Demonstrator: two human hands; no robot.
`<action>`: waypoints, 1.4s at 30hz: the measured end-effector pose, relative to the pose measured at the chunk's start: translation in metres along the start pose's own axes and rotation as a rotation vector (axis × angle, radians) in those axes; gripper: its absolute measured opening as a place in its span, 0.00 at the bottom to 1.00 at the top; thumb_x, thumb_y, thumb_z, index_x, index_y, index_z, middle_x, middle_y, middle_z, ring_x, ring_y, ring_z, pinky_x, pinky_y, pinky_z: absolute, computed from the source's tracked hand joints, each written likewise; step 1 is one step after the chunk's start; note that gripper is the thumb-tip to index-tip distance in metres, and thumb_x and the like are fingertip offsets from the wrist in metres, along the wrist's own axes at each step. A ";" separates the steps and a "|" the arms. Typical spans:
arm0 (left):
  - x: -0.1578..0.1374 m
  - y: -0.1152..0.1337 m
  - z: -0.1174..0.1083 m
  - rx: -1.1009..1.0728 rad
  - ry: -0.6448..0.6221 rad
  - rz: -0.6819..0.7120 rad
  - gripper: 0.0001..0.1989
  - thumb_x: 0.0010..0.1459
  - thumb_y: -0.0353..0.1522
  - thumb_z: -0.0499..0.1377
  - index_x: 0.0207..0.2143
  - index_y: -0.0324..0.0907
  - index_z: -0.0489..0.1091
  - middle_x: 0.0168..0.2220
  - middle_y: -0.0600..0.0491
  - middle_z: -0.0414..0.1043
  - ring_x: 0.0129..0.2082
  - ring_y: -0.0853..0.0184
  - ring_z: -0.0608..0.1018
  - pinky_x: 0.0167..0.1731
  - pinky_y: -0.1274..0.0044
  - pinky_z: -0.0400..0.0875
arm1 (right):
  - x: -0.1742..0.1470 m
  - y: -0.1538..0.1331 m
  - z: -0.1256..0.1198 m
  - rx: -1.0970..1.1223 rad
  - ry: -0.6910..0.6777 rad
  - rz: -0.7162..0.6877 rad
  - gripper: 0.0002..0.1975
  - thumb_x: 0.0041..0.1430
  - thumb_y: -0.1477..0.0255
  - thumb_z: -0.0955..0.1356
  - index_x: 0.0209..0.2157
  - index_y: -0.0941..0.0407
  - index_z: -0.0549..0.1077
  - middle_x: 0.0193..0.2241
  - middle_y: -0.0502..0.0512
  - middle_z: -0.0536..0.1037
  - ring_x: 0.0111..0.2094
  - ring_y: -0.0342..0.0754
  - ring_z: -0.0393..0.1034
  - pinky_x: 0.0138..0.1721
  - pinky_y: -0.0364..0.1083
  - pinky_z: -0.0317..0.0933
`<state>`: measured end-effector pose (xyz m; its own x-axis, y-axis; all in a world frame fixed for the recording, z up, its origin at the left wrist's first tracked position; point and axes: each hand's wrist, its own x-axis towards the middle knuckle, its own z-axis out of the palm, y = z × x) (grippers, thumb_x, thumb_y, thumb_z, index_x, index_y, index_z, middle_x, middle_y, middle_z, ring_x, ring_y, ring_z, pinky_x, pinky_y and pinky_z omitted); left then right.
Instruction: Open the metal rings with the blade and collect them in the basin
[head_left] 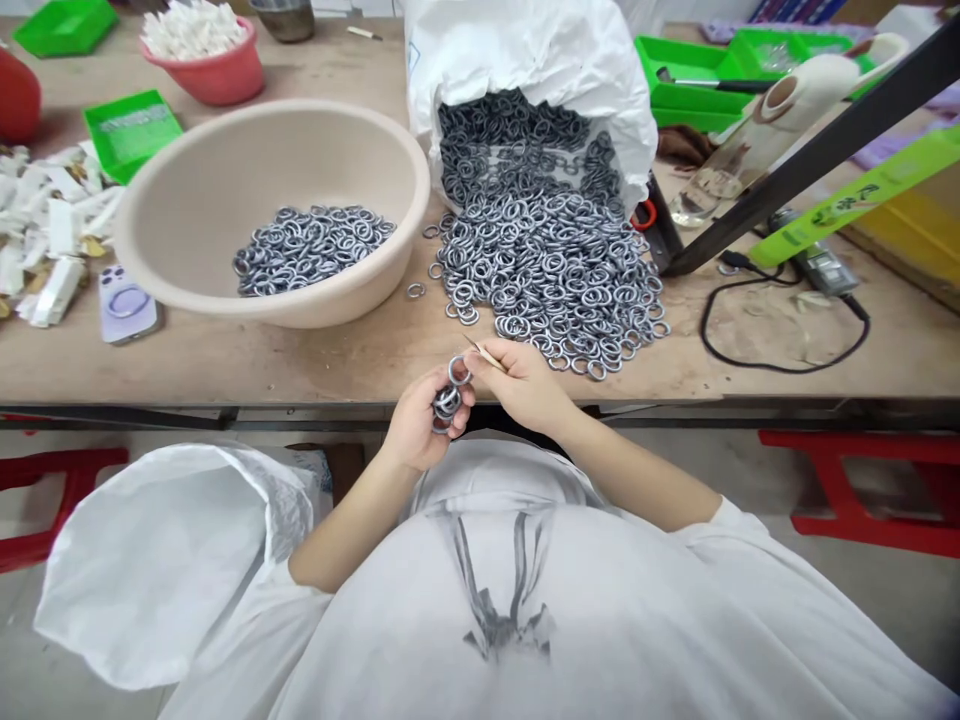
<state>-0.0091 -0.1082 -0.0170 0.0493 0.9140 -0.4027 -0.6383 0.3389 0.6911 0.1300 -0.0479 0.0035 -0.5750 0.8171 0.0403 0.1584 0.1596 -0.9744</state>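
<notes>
Several shiny grey rings (446,403) sit in my left hand (417,425), its fingers curled round them, with one ring (459,371) held up at the fingertips. Close beside it, my right hand (529,385) pinches a thin pointed stick with a pale wooden handle (490,356). The stick's dark tip is near the raised ring; whether it touches cannot be made out. Just beyond my hands, a large heap of grey rings (559,270) spills from a white sack (525,45) lying on its side. To the left, a beige basin (172,190) holds more rings (311,250).
A phone (127,305) and white pieces (60,230) lie left of the basin. A pink bowl (221,75) and green trays (133,130) stand behind. On the right are a dark slanted bar (810,150), a bottle (757,140) and a black cable (780,368). An open white bag (165,560) stands below the table edge.
</notes>
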 end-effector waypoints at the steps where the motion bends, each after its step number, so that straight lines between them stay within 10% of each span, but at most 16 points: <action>1: 0.000 -0.002 0.002 -0.002 -0.012 -0.015 0.17 0.50 0.42 0.66 0.34 0.41 0.67 0.22 0.58 0.69 0.13 0.77 0.66 0.10 0.85 0.54 | -0.001 0.003 0.001 -0.044 0.034 0.001 0.18 0.65 0.57 0.64 0.30 0.57 0.72 0.24 0.50 0.73 0.28 0.44 0.65 0.34 0.44 0.57; 20: -0.005 -0.014 0.009 0.078 -0.085 0.003 0.26 0.47 0.49 0.70 0.28 0.42 0.59 0.18 0.63 0.59 0.12 0.80 0.58 0.11 0.86 0.50 | -0.009 0.015 0.004 -0.133 0.125 -0.155 0.16 0.62 0.63 0.67 0.24 0.57 0.71 0.22 0.48 0.68 0.26 0.42 0.61 0.31 0.44 0.56; 26: -0.005 -0.013 0.009 0.090 -0.043 0.065 0.24 0.46 0.45 0.70 0.26 0.41 0.60 0.17 0.63 0.58 0.11 0.81 0.56 0.11 0.86 0.47 | -0.007 0.018 0.003 -0.092 0.177 -0.185 0.13 0.59 0.62 0.70 0.39 0.58 0.77 0.34 0.53 0.78 0.35 0.46 0.69 0.38 0.45 0.60; 42: -0.005 -0.007 0.004 0.114 0.008 0.077 0.18 0.50 0.42 0.66 0.25 0.41 0.62 0.15 0.64 0.55 0.10 0.80 0.55 0.11 0.86 0.48 | -0.025 0.013 -0.003 -0.428 0.045 -0.238 0.25 0.64 0.53 0.65 0.21 0.56 0.62 0.20 0.46 0.61 0.24 0.40 0.54 0.28 0.44 0.43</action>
<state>-0.0013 -0.1146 -0.0174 -0.0025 0.9366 -0.3505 -0.5481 0.2919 0.7838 0.1488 -0.0648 -0.0091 -0.6020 0.7516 0.2697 0.3476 0.5507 -0.7589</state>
